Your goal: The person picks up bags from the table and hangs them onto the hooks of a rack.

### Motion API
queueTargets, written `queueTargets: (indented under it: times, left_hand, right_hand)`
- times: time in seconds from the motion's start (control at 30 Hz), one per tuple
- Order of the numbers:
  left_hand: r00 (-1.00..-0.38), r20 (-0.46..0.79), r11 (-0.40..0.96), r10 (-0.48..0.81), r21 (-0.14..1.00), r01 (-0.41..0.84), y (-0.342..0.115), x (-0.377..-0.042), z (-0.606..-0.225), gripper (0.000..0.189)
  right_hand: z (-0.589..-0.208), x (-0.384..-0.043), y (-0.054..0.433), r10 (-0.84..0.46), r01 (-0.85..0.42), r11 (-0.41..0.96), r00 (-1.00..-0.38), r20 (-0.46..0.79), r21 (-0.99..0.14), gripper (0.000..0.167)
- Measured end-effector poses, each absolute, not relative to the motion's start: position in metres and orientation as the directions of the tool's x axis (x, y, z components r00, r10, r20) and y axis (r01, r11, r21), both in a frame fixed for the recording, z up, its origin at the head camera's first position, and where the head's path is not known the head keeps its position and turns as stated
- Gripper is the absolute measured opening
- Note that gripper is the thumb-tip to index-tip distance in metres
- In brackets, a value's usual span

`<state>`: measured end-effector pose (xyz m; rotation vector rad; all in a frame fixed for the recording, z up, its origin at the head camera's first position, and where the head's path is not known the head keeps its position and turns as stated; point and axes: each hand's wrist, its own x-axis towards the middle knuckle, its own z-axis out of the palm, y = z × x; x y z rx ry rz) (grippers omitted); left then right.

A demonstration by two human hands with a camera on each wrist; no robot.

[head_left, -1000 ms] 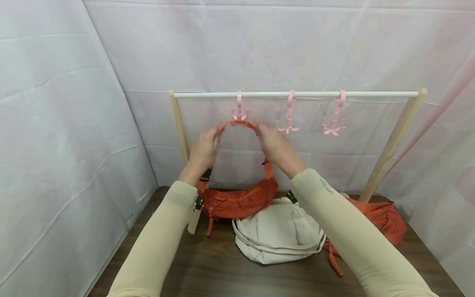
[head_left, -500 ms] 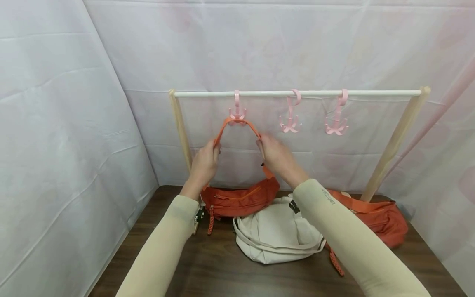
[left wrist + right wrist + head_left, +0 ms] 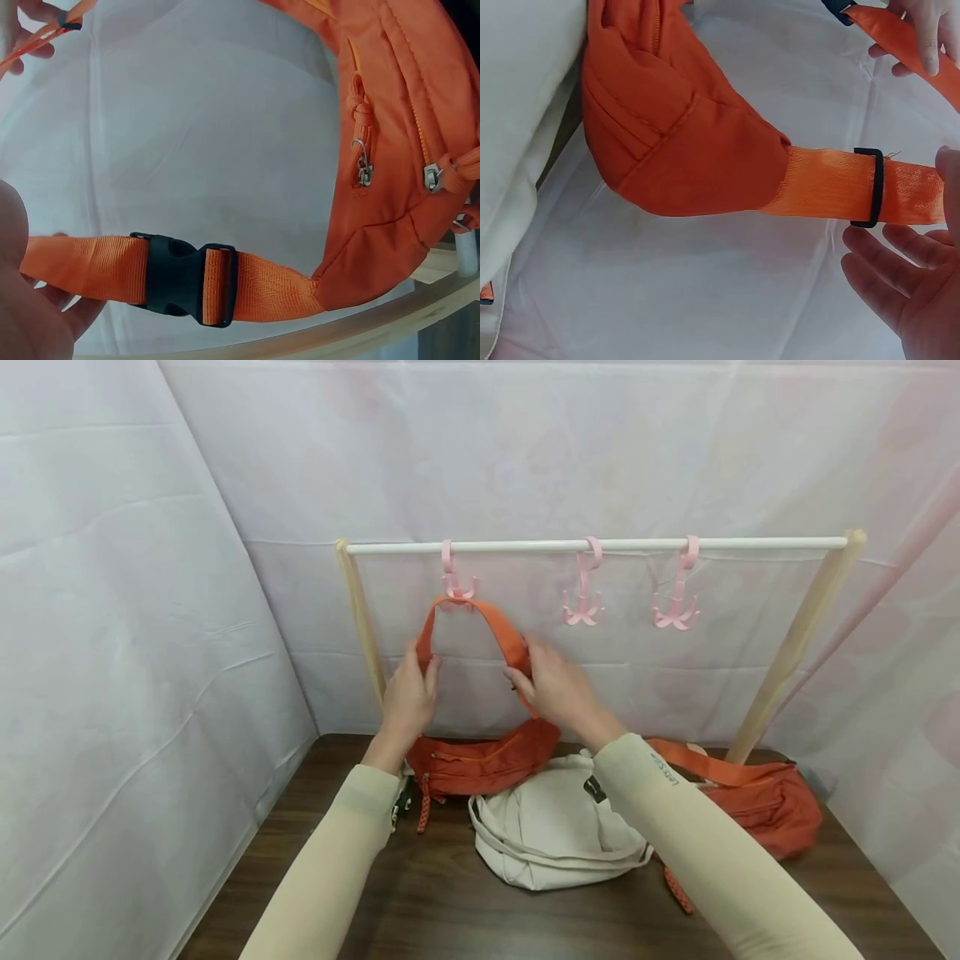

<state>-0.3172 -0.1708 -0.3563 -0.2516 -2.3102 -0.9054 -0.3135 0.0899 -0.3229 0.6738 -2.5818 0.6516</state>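
An orange-red waist bag (image 3: 487, 764) hangs low at the left of the rack, its strap (image 3: 495, 622) arching up to the leftmost pink hook (image 3: 452, 578). My left hand (image 3: 408, 697) holds the strap's left side between thumb and fingers, and a black side-release buckle (image 3: 180, 277) lies just below this grip. On the right side of the arch, my right hand (image 3: 562, 693) has its thumb in front of the strap and its fingers behind. Beside those fingers sits a black strap slider (image 3: 877, 187). The bag's right end overlaps a cream bag (image 3: 555, 827) in the head view.
Two more pink hooks, a middle one (image 3: 583, 589) and a right one (image 3: 677, 593), hang on the white rail (image 3: 517, 546) between wooden posts. A second orange-red bag (image 3: 772, 810) lies at the right on the dark wooden table (image 3: 450, 902), partly behind the right sleeve.
Both hands have slid down the strap from near its top. The left hook and the strap's top have shifted left along the rail. The strap now shows its wide face on the right.
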Motion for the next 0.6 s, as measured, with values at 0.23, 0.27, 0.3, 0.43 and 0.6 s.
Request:
queueTargets:
  times: [0.23,0.27,0.3,0.43,0.6]
  left_hand:
    - [-0.744,0.661,0.725,-0.091,0.556,0.405,-0.173,-0.314,-0.363,0.065]
    - [-0.740,0.666,0.721,-0.095,0.558,0.410,-0.173,-0.314,-0.364,0.066]
    - [-0.734,0.672,0.718,-0.097,0.558,0.416,-0.174,-0.313,-0.365,0.067]
    - [-0.702,0.706,0.719,-0.095,0.536,0.442,-0.175,-0.312,-0.370,0.070]
    - [-0.669,0.739,0.719,-0.084,0.510,0.472,-0.176,-0.307,-0.374,0.074]
  right_hand:
    - [-0.330,-0.310,0.094,-0.375,-0.554,0.761,-0.801,0.467,-0.339,0.073]
    - [-0.332,-0.310,0.095,-0.375,-0.555,0.759,-0.801,0.468,-0.342,0.074]
    - [-0.333,-0.309,0.096,-0.375,-0.556,0.756,-0.801,0.468,-0.346,0.074]
    - [-0.337,-0.307,0.100,-0.372,-0.556,0.749,-0.803,0.466,-0.361,0.074]
    - [-0.341,-0.304,0.105,-0.366,-0.545,0.752,-0.813,0.453,-0.370,0.076]
